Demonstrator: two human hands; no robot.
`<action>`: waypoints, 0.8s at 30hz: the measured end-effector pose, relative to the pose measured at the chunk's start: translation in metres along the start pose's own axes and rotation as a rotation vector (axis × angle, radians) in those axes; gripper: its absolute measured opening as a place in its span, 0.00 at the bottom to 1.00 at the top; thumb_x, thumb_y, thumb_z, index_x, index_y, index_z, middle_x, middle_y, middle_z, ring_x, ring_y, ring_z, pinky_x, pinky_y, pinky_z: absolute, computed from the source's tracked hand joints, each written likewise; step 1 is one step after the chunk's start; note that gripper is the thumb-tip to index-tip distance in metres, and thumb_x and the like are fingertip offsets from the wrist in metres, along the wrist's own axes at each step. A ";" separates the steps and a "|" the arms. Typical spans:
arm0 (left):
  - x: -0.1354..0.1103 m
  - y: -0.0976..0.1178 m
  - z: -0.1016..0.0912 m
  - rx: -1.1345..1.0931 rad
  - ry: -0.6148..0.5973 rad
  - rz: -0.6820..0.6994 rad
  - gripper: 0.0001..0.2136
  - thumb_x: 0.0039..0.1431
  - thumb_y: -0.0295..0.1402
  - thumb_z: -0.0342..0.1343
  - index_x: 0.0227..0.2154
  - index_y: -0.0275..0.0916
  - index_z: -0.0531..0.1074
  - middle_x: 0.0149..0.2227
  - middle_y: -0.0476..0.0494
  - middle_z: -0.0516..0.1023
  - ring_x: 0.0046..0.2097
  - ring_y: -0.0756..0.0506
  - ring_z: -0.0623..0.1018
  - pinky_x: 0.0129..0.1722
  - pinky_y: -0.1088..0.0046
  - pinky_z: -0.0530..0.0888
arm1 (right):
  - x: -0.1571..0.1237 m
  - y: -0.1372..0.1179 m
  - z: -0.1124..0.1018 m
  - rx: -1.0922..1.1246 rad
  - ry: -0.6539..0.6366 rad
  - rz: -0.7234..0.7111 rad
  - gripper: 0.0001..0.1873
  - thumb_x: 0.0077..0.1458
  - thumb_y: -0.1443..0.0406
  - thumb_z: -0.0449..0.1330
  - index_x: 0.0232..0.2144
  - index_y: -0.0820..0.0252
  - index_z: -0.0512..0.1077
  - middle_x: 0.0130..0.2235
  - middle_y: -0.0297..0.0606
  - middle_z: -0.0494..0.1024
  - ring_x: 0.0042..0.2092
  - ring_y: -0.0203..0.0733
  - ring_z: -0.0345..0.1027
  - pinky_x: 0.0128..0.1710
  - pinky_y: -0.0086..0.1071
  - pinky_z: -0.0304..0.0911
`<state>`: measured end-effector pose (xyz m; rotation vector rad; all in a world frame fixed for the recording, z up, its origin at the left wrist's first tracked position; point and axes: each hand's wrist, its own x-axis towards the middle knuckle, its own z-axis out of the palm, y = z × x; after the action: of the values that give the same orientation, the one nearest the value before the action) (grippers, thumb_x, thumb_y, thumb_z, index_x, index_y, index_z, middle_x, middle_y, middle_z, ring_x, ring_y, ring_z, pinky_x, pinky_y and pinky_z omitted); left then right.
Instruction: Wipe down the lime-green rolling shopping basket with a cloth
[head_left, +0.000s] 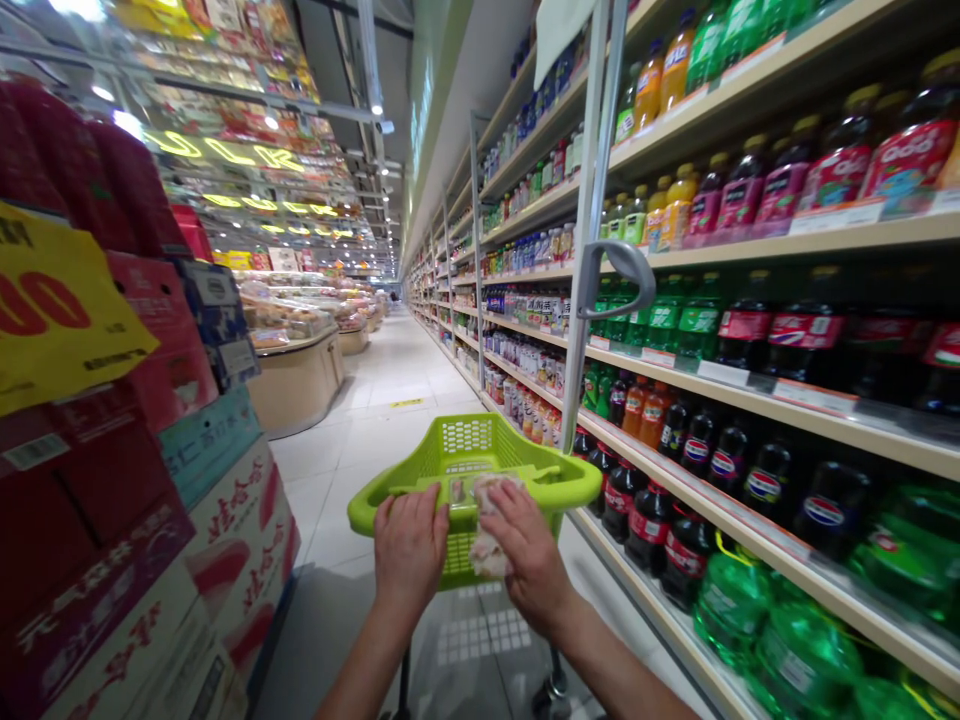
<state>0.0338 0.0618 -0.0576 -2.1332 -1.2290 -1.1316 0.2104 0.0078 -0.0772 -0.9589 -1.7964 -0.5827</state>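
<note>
A lime-green plastic shopping cart (463, 430) stands in front of me, its near rim level with my hands. My left hand (410, 545) is closed over the near handle bar, left of its middle, fingers curled over the top. On the right part of the bar, my right hand (529, 550) presses a crumpled pale pink-and-white cloth (489, 545) against the handle. The cloth drapes over the bar and hangs down the near side. My right fingers lie bent over it. Little of the cart's inside shows; its floor is hidden behind the handle.
Drink shelves (750, 390) with a grey door handle (619, 280) run close along the right. Stacked drink cartons (225, 540) stand close on the left. Beyond them is a rounded display counter (300, 380). A tiled aisle (394, 350) stretches ahead between them.
</note>
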 end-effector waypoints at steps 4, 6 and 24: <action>-0.001 0.002 -0.002 -0.007 -0.006 -0.003 0.14 0.59 0.34 0.40 0.40 0.36 0.69 0.33 0.43 0.76 0.38 0.44 0.72 0.46 0.62 0.60 | -0.001 0.010 -0.004 -0.067 0.040 0.031 0.20 0.51 0.72 0.48 0.46 0.59 0.66 0.55 0.44 0.63 0.59 0.46 0.49 0.54 0.49 0.53; -0.002 0.002 -0.003 -0.008 -0.008 -0.010 0.14 0.59 0.34 0.41 0.40 0.37 0.69 0.33 0.44 0.76 0.38 0.44 0.72 0.47 0.62 0.60 | -0.002 0.022 -0.008 -0.117 0.101 0.122 0.21 0.51 0.73 0.48 0.47 0.57 0.65 0.55 0.43 0.63 0.59 0.45 0.50 0.55 0.50 0.51; -0.002 0.008 -0.001 -0.001 0.001 -0.021 0.13 0.59 0.33 0.41 0.39 0.37 0.69 0.33 0.44 0.76 0.38 0.44 0.72 0.47 0.62 0.59 | 0.001 -0.013 0.014 -0.114 0.013 -0.051 0.22 0.52 0.72 0.48 0.51 0.59 0.63 0.54 0.42 0.65 0.60 0.45 0.47 0.54 0.47 0.52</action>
<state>0.0391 0.0559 -0.0586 -2.1250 -1.2530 -1.1424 0.1918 0.0107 -0.0819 -0.9862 -1.7954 -0.7283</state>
